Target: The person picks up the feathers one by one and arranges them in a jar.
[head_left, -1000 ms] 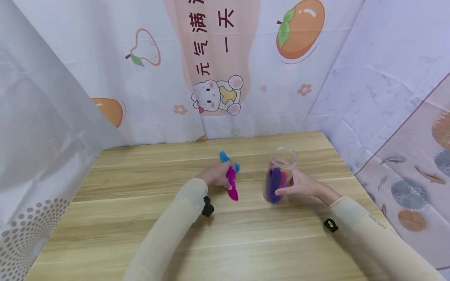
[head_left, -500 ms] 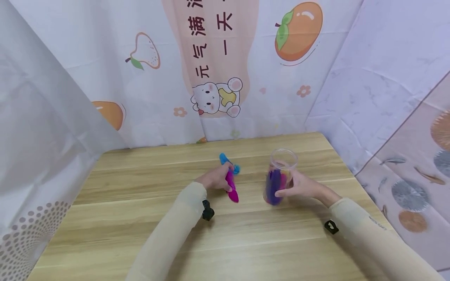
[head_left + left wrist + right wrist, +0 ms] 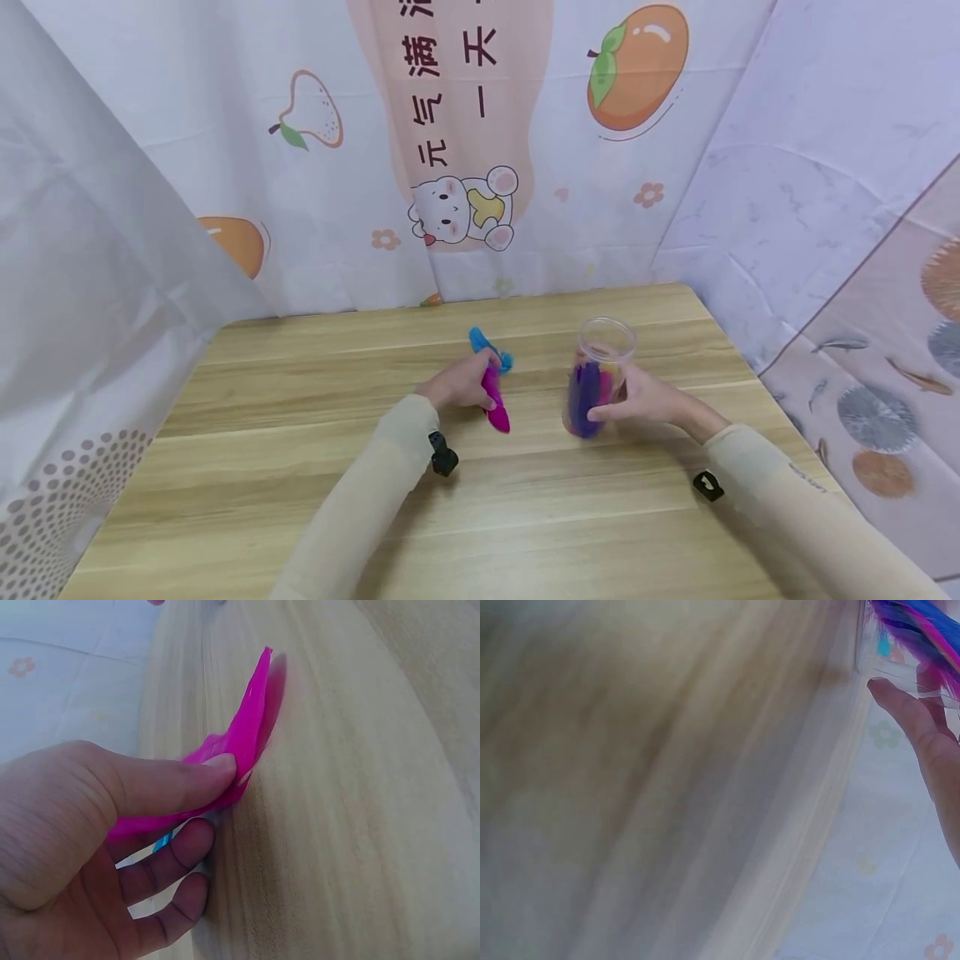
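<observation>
My left hand [image 3: 461,385] pinches a magenta feather [image 3: 247,724] between thumb and fingers, low over the wooden table. The feather's pointed end sticks out past the thumb, and its other part is hidden in the palm. Just beyond this hand lies a blue feather [image 3: 482,340], partly covered by the fingers. To the right stands a clear plastic cup [image 3: 602,357], upright, with dark blue and pink feathers [image 3: 585,398] inside. My right hand [image 3: 647,400] grips the cup's right side, thumb across the front. Its fingers and the fringed feathers show at the right wrist view's upper corner.
The wood-grain table [image 3: 315,475] runs back to a printed white curtain [image 3: 322,225]. Another patterned cloth [image 3: 847,333] hangs along the right side. A black strap piece [image 3: 443,454] hangs from the left sleeve, and a black clip [image 3: 707,485] from the right one.
The view has tipped up slightly, so everything sits a little lower in the frame. Both hands keep their hold, the left on the magenta feather and the right on the cup.
</observation>
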Available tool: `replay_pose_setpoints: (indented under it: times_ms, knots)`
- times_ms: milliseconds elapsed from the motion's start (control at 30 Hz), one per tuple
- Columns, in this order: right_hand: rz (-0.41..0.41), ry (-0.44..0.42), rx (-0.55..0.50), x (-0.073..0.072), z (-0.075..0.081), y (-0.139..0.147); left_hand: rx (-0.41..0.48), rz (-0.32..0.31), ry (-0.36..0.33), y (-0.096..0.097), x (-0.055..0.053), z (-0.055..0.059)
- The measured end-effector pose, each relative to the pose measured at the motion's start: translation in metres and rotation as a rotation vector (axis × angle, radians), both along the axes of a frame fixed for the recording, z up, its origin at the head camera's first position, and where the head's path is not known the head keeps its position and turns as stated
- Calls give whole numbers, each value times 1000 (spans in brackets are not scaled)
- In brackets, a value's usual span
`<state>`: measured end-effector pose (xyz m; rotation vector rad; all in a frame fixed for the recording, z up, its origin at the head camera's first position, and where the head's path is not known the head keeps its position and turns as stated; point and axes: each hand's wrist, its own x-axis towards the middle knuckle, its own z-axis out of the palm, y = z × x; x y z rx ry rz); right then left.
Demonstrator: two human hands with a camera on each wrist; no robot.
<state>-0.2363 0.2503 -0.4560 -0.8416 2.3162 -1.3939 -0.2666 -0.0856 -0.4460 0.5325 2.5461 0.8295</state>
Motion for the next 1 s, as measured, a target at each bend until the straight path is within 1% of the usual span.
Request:
replay_pose_setpoints:
  times_ms: [200,300,367,400,533,600,633,733,833,867,1000]
  knots:
    - [9,5,-3,0,1,0,77,-13,5,-4,-1,-4]
    - [18,5,8,0,1,-1,143,-18,17,-7,-4,-5]
    - [25,3,12,0,1,-1,206,-11,16,-9,-6,-5]
    - [26,-1,12,1,1,-1,248,-6,6,-10,-7,-4]
    - [12,-8,16,2,2,-2,390,27,-32,-10,-10,4]
    - [6,-10,13,2,2,-2,446,37,-33,-10,-10,11]
    - [8,-12,11,2,2,-2,463,40,-25,-9,-7,18]
    - [15,-14,8,2,3,-2,503,41,3,-7,-6,28]
    - [17,-13,8,3,3,-2,528,49,16,-6,-5,33]
    - [8,-14,12,3,3,-2,535,53,19,-6,-7,30]
    - [-6,-15,30,3,3,-2,579,56,13,-5,-6,33]
